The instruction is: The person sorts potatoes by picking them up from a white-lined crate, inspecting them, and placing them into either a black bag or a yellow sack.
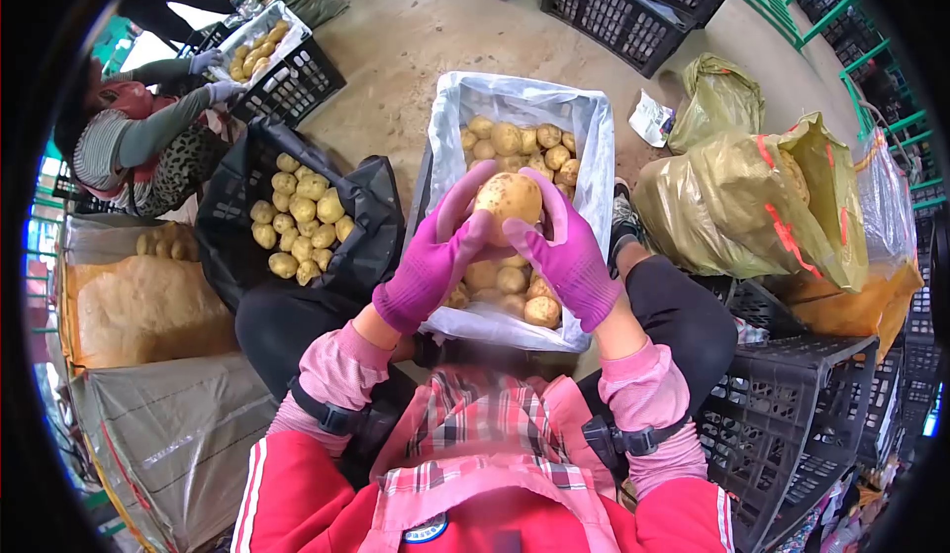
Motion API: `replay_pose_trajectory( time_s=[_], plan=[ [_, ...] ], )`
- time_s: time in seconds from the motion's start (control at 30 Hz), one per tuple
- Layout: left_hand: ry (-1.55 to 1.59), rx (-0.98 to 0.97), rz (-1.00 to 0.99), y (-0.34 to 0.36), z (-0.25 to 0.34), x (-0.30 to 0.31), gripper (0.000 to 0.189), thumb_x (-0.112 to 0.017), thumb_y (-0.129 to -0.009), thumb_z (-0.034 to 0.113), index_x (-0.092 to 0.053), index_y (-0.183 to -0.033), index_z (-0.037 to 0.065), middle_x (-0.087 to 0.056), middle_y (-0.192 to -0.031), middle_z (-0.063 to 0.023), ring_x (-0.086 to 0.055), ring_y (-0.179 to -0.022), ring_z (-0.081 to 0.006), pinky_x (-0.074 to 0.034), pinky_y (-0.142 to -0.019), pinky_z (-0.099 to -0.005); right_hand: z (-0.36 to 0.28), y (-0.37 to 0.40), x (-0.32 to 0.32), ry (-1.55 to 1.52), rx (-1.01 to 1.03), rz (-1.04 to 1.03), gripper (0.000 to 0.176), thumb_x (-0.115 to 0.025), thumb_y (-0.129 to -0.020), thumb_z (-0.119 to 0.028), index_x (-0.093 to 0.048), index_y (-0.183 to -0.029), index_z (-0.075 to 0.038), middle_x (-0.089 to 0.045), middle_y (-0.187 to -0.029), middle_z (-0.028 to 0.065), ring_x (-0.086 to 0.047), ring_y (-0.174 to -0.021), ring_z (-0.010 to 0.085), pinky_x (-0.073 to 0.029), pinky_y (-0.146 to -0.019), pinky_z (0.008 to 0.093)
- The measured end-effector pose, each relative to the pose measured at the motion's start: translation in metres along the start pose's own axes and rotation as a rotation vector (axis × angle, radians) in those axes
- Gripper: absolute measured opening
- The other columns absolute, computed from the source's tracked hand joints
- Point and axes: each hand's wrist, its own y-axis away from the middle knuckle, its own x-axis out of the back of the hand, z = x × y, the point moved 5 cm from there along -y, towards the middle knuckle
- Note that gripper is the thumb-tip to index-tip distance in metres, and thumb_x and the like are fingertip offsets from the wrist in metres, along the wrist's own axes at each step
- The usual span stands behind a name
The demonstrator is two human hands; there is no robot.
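Note:
Both my hands wear pink-purple gloves and cup one large potato (509, 200) between them. My left hand (441, 246) has its fingers round the potato's left side. From the other side, my right hand (566, 251) grips it, thumb near the bottom. They hover over a crate lined with white plastic (589, 138), which stands in front of me between my legs. Inside the crate lie several smaller potatoes (508, 138), partly hidden by my hands.
A black-lined container of potatoes (302, 207) stands at my left. Beyond it a co-worker (163, 128) reaches into another lined crate (287, 73). Full sacks (742, 207) and black crates (782, 414) sit on my right. More black crates (623, 19) stand ahead; covered bags (168, 444) lie left.

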Motion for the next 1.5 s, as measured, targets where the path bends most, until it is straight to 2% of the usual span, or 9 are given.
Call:
replay_pose_trajectory(
  time_s=[0.3, 0.5, 0.6, 0.7, 0.77, 1.0, 1.23, 1.4, 1.5],
  plan=[
    [-0.210, 0.059, 0.270, -0.005, -0.009, 0.023, 0.035, -0.040, -0.109, 0.026, -0.059, -0.130, 0.005, -0.064, -0.116, -0.0092, -0.066, -0.099, -0.0132, -0.058, -0.080, -0.0259, 0.016, -0.001, -0.023, -0.271, 0.009, -0.046, 0.078, -0.084, -0.082, -0.019, -0.042, -0.145, -0.001, -0.054, -0.138, 0.0123, -0.056, -0.125, 0.0195, -0.051, -0.100, 0.0316],
    [0.299, 0.486, 0.282, 0.002, -0.020, 0.014, 0.048, -0.036, -0.109, 0.041, -0.053, -0.133, 0.003, -0.062, -0.115, -0.0113, -0.066, -0.099, -0.0168, -0.056, -0.089, -0.0334, 0.006, -0.007, -0.019, 0.203, 0.255, 0.027, 0.069, -0.076, -0.080, -0.001, -0.046, -0.143, -0.002, -0.051, -0.144, 0.0147, -0.052, -0.132, 0.0268, -0.041, -0.111, 0.0344],
    [0.710, 0.422, 0.025, 0.003, -0.041, 0.008, 0.053, -0.032, -0.108, 0.046, -0.048, -0.138, 0.004, -0.063, -0.113, -0.0109, -0.066, -0.101, -0.0197, -0.056, -0.091, -0.0369, 0.008, -0.009, -0.021, 0.015, 0.344, -0.090, 0.070, -0.074, -0.081, -0.003, -0.045, -0.145, -0.001, -0.049, -0.146, 0.0159, -0.047, -0.137, 0.0277, -0.036, -0.114, 0.0353],
    [-0.278, -0.016, 0.072, -0.002, -0.029, 0.024, 0.053, -0.031, -0.109, 0.042, -0.034, -0.149, 0.006, -0.057, -0.128, -0.0123, -0.064, -0.112, -0.0239, -0.055, -0.094, -0.0366, 0.007, -0.010, -0.023, -0.218, 0.256, -0.116, 0.078, -0.077, -0.084, -0.023, -0.039, -0.148, 0.000, -0.045, -0.150, 0.0162, -0.041, -0.142, 0.0270, -0.032, -0.116, 0.0361],
    [0.425, 0.066, 0.096, -0.001, -0.023, 0.015, 0.053, -0.032, -0.109, 0.038, -0.025, -0.154, 0.011, -0.050, -0.138, -0.0125, -0.062, -0.117, -0.0249, -0.054, -0.098, -0.0374, 0.000, -0.006, -0.030, 0.020, 0.262, -0.050, 0.080, -0.076, -0.087, -0.028, -0.037, -0.150, -0.001, -0.042, -0.152, 0.0160, -0.039, -0.143, 0.0259, -0.032, -0.116, 0.0363],
    [0.482, 0.127, 0.132, 0.013, -0.030, 0.023, 0.049, -0.050, -0.105, 0.034, -0.036, -0.149, 0.016, -0.051, -0.129, -0.0085, -0.057, -0.122, -0.0259, -0.055, -0.099, -0.0481, 0.001, -0.010, -0.030, 0.159, 0.267, 0.089, 0.033, -0.059, -0.100, -0.014, -0.061, -0.131, 0.000, -0.068, -0.123, 0.0135, -0.064, -0.115, 0.0226, -0.049, -0.098, 0.0311],
    [0.304, -0.248, 1.309, 0.064, -0.062, 0.236, 0.029, -0.054, -0.102, 0.024, -0.052, -0.126, 0.008, -0.060, -0.110, -0.0156, -0.065, -0.095, -0.0276, -0.059, -0.071, -0.0380, -0.078, -0.006, 0.001, 0.128, 0.369, 0.026, 0.030, -0.056, -0.097, -0.004, -0.064, -0.125, 0.003, -0.069, -0.115, 0.0117, -0.068, -0.100, 0.0162, -0.052, -0.089, 0.0273],
    [-0.437, -0.240, 1.336, 0.069, -0.090, 0.261, 0.030, -0.055, -0.098, 0.014, -0.059, -0.123, -0.002, -0.066, -0.112, -0.0142, -0.065, -0.100, -0.0237, -0.052, -0.089, -0.0347, -0.110, -0.008, 0.046, 0.058, 0.385, 0.169, 0.027, -0.058, -0.098, -0.007, -0.066, -0.122, 0.002, -0.071, -0.112, 0.0117, -0.069, -0.095, 0.0149, -0.053, -0.087, 0.0255],
    [-0.572, -0.229, 0.696, 0.005, -0.066, 0.124, 0.036, -0.057, -0.098, 0.013, -0.057, -0.130, -0.003, -0.064, -0.125, -0.0138, -0.062, -0.114, -0.0200, -0.047, -0.100, -0.0297, -0.103, -0.007, 0.056, -0.018, 0.367, 0.197, 0.027, -0.060, -0.096, -0.008, -0.067, -0.121, 0.001, -0.072, -0.111, 0.0117, -0.069, -0.097, 0.0163, -0.053, -0.089, 0.0269]
  ],
)
